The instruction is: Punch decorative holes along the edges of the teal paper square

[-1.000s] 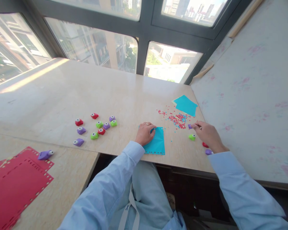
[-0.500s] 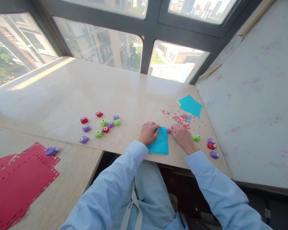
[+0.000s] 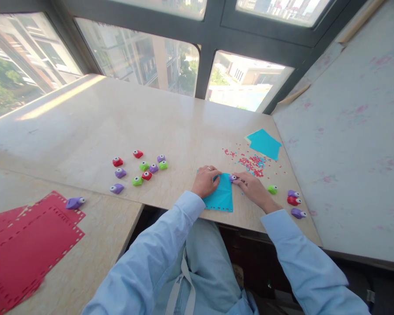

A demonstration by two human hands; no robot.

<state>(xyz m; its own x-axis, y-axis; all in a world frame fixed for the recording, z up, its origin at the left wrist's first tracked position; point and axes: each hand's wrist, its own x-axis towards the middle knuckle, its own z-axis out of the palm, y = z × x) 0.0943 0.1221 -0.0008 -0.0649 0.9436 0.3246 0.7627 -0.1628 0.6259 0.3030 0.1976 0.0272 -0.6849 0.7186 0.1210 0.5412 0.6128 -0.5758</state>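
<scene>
Head view, catalogued from near to far; pale blue sleeves and lap are seen nearest, below the tabletop (image 3: pixel 170 131) edge; red sheets (image 3: pixel 26 245) with rows of holes punched along their borders are laid at the near left, a purple punch (image 3: pixel 75 202) resting at their far corner.

Blue sheet (image 3: pixel 220 197): laid flat at the near edge of the tabletop, between the two hands; holes are seen along its near edge, the far edge being partly covered by fingers, so how much of the border is punched cannot be told in full; the work is judged to be partly done.

Left hand (image 3: pixel 206 180): laid on the sheet's far left corner, fingers curled and pressing the paper down; nothing is enclosed in its grip.

Right hand (image 3: pixel 253 188): grip closed on a small purple punch (image 3: pixel 232 178), which is set at the sheet's far right corner, touching the paper.

Spare punches, right: a green punch (image 3: pixel 272 189) just beside the right hand; a group of three (image 3: pixel 293 201), purple and red, further right.

Spare punches, left: a cluster of punches (image 3: pixel 139 168), red, green and purple, well apart from the hands.

Beyond the hands: scattered punchings (image 3: pixel 249 161), red with some blue; a second blue sheet (image 3: pixel 264 143), unpunched as far as is shown; windows (image 3: pixel 141 57) behind.
</scene>
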